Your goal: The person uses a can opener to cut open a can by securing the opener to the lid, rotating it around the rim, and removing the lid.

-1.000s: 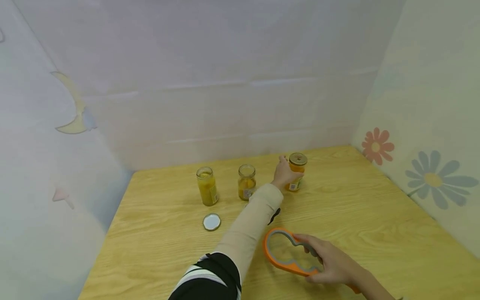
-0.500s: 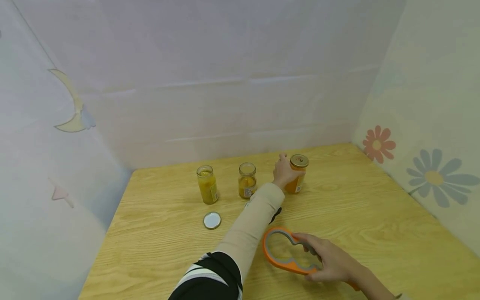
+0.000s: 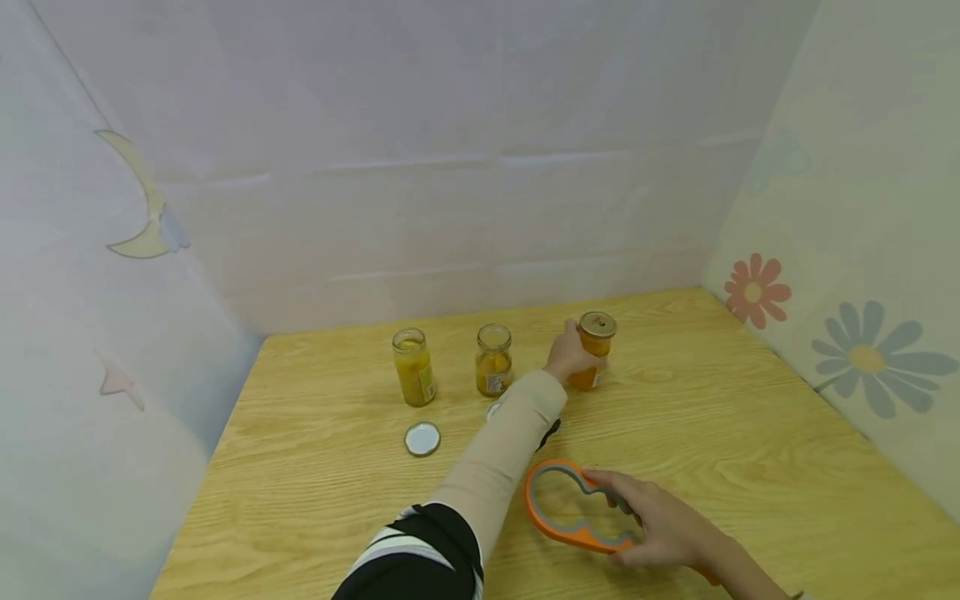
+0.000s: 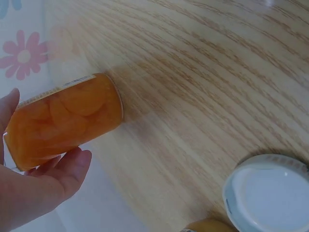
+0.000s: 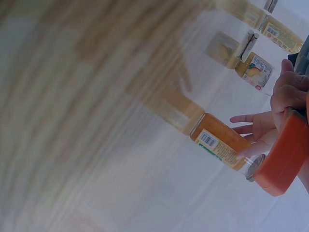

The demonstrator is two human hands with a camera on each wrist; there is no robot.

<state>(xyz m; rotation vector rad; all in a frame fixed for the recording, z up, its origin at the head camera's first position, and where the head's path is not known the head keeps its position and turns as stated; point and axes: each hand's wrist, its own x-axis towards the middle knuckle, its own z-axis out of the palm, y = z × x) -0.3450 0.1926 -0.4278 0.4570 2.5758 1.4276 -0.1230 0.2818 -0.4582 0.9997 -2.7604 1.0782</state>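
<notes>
At the back right of the table, my left hand (image 3: 572, 354) holds a closed glass jar of orange fruit (image 3: 588, 379) with a gold lid. In the left wrist view, the thumb and fingers lie on opposite sides of the jar (image 4: 67, 121), near its lid end. Nearer the front, my right hand (image 3: 667, 525) grips an orange and grey jar opener (image 3: 573, 537) with a looped opening. Part of that jar opener (image 5: 285, 154) fills the right side of the right wrist view.
Two lidless jars stand left of my hand: a yellow-filled jar (image 3: 415, 375) and a shorter jar with fruit (image 3: 493, 375). An upturned lid (image 3: 423, 439) lies in front; another lid (image 3: 492, 411) is partly behind my left sleeve. Cloth walls border the wooden table (image 3: 300, 483).
The jar in my left hand has turned, its barcode label shifting to the right, and sits slightly nearer. My left fingers have moved lower on it. The right hand and opener have barely moved.
</notes>
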